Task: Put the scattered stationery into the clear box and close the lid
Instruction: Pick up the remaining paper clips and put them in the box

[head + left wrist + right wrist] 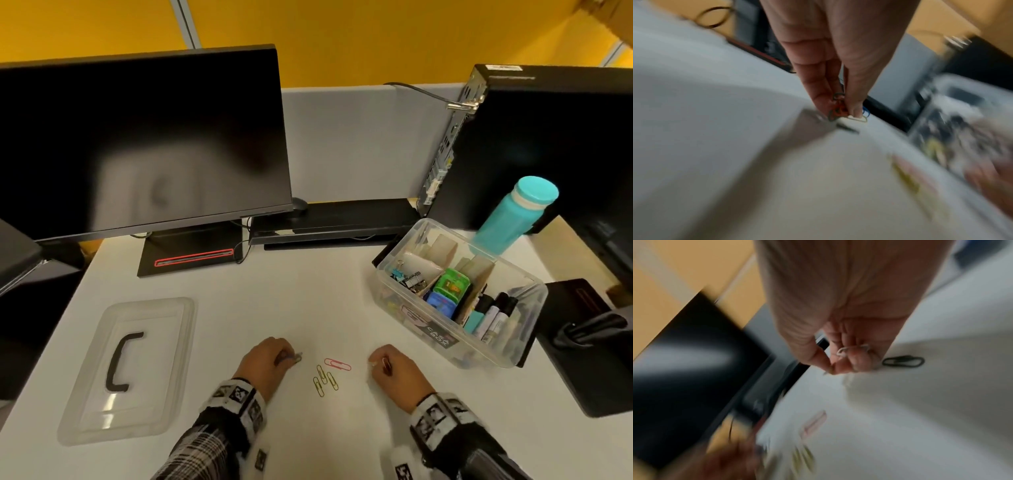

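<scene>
Sitting on the white desk [308,308], the clear box [459,298] is the anchor for everything else here. It's open and already packed: binder clips [409,279] in one compartment, green and blue sharpener-looking things [447,291] in the middle, markers [493,317] standing at the end. Behind the box stands a teal bottle [517,214] against a black PC tower [555,144], and way off to the box's left is a dark monitor [144,140].

The lid [126,370] with its black handle lies flat on the desk, well apart from the box on its left, so the box isn't closed.

Nearer the camera than the box, both hands are down at the desk. The left hand [270,358] has its fingers pinched around a small bunch of coloured paper clips [838,107]; the wrist view shows green, orange and blue ones. The right hand [394,368], just in front of the box, is curled with a white paper clip [853,349] held in its fingers.

Between the hands lie loose clips: a red paper clip [337,364] and three yellow paper clips [323,378] bunched close together. The right wrist view also shows a dark paper clip [903,361] on the desk just beside the fingers.
</scene>
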Motion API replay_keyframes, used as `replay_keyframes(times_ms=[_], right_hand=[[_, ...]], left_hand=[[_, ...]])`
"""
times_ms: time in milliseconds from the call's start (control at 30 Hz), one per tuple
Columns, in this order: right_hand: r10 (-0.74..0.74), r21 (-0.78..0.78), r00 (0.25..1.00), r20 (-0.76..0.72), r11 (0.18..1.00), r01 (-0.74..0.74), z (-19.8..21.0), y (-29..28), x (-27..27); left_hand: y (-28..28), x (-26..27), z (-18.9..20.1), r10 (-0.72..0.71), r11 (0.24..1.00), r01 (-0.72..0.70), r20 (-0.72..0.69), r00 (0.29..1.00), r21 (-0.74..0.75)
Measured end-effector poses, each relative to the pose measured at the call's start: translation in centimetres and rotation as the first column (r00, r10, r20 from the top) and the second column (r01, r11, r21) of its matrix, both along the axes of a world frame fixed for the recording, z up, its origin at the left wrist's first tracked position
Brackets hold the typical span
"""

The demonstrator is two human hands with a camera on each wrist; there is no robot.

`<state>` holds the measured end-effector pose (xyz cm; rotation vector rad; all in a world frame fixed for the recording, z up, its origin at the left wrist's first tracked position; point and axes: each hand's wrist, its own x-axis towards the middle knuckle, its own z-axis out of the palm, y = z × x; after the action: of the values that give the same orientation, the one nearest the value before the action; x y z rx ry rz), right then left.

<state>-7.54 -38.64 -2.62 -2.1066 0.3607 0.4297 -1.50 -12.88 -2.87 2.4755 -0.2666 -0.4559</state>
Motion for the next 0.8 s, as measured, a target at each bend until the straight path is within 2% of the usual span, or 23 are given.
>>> replay_keyframes(times_ms=[33,67,100,133,167,200,233,300,333,367,400,433,500,567,633,733,800], right_hand=[[-0.154,0.194,0.987,-0.052,0.968,0.161,0.3,-0.7,-0.2],[-0.291,0.375,0.947,-0.139,0.869,0.322,0.6,-1.5,-0.5],[-0.387,0.509,0.891,-0.237,0.732,0.453,0.9,-2.2,-0.7],[-0.439,0.578,0.843,-0.310,0.616,0.534,1.3,-2.9,-1.0],[-0.465,0.589,0.816,-0.344,0.570,0.573,1.6,-3.6,-1.2],[-0.469,0.559,0.814,-0.344,0.594,0.579,1.6,-4.3,-1.5],[-0.462,0.488,0.828,-0.317,0.669,0.560,1.4,-4.8,-1.7],[-0.382,0.234,0.898,-0.218,0.873,0.428,0.7,-5.2,-2.2],[-0.307,0.090,0.937,-0.167,0.941,0.325,0.4,-5.1,-2.5],[-0.227,-0.038,0.964,-0.136,0.974,0.223,0.2,-4.8,-2.7],[-0.141,-0.141,0.982,-0.124,0.982,0.124,0.0,-4.3,-2.9],[-0.064,-0.233,0.990,-0.128,0.972,0.033,-0.1,-3.7,-3.0],[0.034,-0.376,0.988,-0.150,0.922,-0.089,-0.2,-2.5,-3.1],[0.056,-0.460,0.985,-0.161,0.879,-0.125,0.1,-1.3,-3.0],[0.045,-0.498,0.981,-0.188,0.857,-0.135,0.1,-0.6,-2.8],[0.082,-0.458,0.966,-0.245,0.869,-0.189,-0.3,-0.8,-2.2],[0.120,-0.320,0.963,-0.243,0.927,-0.196,-0.1,-1.3,-1.5]], left_hand=[[0.2,0.3,0.5,0.115,0.984,-0.123,-0.065,0.991,-0.128],[0.4,0.6,1.1,0.211,0.936,-0.242,-0.140,0.967,-0.256],[0.6,0.9,1.8,0.267,0.870,-0.340,-0.239,0.934,-0.356],[0.7,1.0,2.5,0.278,0.801,-0.417,-0.350,0.894,-0.429],[0.7,1.1,3.3,0.255,0.731,-0.478,-0.454,0.854,-0.488],[0.6,1.1,3.9,0.222,0.657,-0.534,-0.540,0.812,-0.532],[0.7,1.1,4.1,0.186,0.580,-0.589,-0.612,0.769,-0.563],[0.9,1.3,3.9,0.114,0.380,-0.708,-0.730,0.674,-0.595],[1.1,1.4,3.8,0.078,0.273,-0.772,-0.787,0.612,-0.573],[1.2,1.4,3.6,0.042,0.194,-0.821,-0.831,0.554,-0.537],[1.3,1.4,3.5,0.006,0.156,-0.846,-0.856,0.517,-0.510],[1.4,1.4,3.4,-0.026,0.146,-0.852,-0.863,0.505,-0.503],[1.4,1.2,3.2,-0.092,0.149,-0.832,-0.845,0.526,-0.534],[1.4,0.9,3.1,-0.088,0.171,-0.822,-0.840,0.536,-0.542],[1.2,0.7,2.9,-0.021,0.240,-0.812,-0.839,0.544,-0.533],[1.1,0.4,2.7,0.046,0.349,-0.797,-0.840,0.541,-0.494],[1.3,0.4,2.7,0.101,0.420,-0.781,-0.831,0.547,-0.463]])
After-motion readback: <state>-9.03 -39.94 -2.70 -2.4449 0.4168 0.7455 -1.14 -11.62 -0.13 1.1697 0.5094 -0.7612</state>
